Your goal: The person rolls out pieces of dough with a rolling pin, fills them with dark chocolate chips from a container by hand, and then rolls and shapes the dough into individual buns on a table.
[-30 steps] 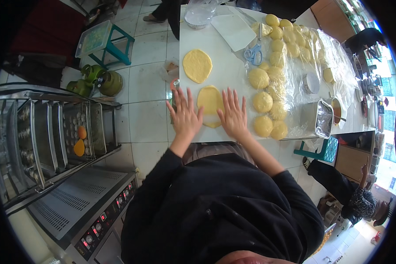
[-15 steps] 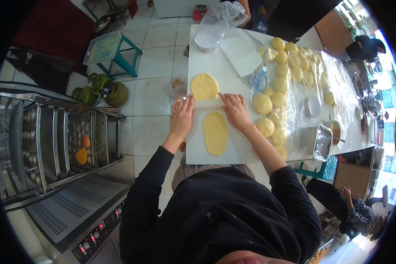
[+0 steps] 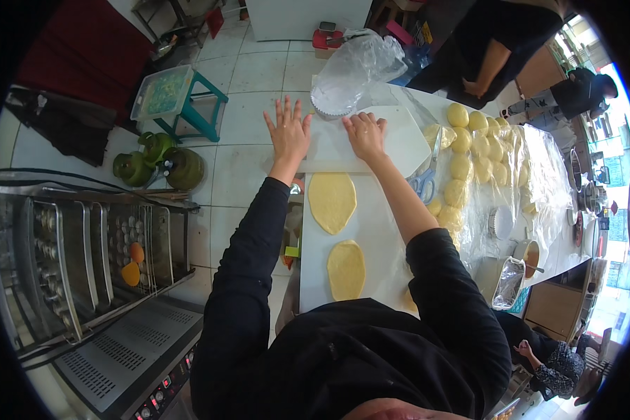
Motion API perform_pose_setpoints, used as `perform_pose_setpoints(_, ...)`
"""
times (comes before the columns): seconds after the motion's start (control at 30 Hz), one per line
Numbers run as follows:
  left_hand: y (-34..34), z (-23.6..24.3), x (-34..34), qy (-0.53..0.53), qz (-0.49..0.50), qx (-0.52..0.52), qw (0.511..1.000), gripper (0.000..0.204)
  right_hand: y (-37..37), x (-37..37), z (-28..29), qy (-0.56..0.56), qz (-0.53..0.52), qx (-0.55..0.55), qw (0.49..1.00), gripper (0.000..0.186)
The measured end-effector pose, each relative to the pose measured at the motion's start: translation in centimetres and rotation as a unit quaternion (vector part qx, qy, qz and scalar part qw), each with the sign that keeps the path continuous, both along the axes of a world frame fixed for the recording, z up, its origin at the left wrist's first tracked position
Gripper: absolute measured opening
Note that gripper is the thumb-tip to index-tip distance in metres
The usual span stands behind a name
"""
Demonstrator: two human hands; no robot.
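Note:
My left hand is open, fingers spread, just above a white rolling pin at the table's far left. My right hand is open, its bent fingers apart and touching a white board, below crumpled clear plastic and a fluted container. Nearer me lie two flattened yellow dough pieces, one beside the pin, the other below it. Blue-handled scissors lie right of the board, by rows of dough balls partly under plastic film.
The white table also holds a metal tray and bowl. A metal rack and oven stand left, beside gas cylinders and a teal stool. People are around the table's far and right sides.
Both hands have moved forward with the rolling pin, away from the nearer dough. The left fingers have spread. The view has shifted, and a person now shows at the far side.

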State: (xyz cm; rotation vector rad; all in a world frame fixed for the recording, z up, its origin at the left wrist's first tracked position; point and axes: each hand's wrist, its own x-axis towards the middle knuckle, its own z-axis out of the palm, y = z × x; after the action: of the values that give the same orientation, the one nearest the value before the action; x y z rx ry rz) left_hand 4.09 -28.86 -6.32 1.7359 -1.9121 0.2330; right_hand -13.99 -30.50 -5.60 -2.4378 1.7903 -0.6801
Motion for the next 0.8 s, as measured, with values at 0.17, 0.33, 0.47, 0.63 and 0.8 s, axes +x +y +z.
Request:
perform_pose_setpoints(0.17, 4.5, 0.3, 0.2, 0.127, 0.057, 0.259, 0.956, 0.039, 5.4, -0.7, 0.5, -0.035, 0.054, 0.054, 0.996, 0.036)
perform_pose_setpoints(0.33, 8.1, 1.4, -0.1, 0.118, 0.054, 0.330, 0.935, 0.038, 7.4, -0.5, 3.6, 0.078, 0.044, 0.204, 0.975, 0.032)
perform_pose_setpoints(0.47, 13.6, 0.9, -1.1, 0.106, 0.042, 0.289, 0.951, 0.040, 12.9, -1.1, 1.2, -0.011, 0.022, 0.117, 0.993, 0.030)
perform_pose_setpoints(0.63, 20.2, 0.8, -0.9, 0.081, -0.065, 0.088, 0.991, 0.037, 20.3, -2.2, 1.0, 0.076, 0.030, -0.016, 0.997, 0.045)
perform_pose_setpoints(0.8, 23.6, 0.4, -0.6, 0.174, -0.144, 0.175, 0.958, 0.042, 22.4, -5.6, 1.3, 0.050, 0.087, 0.074, 0.992, 0.045)
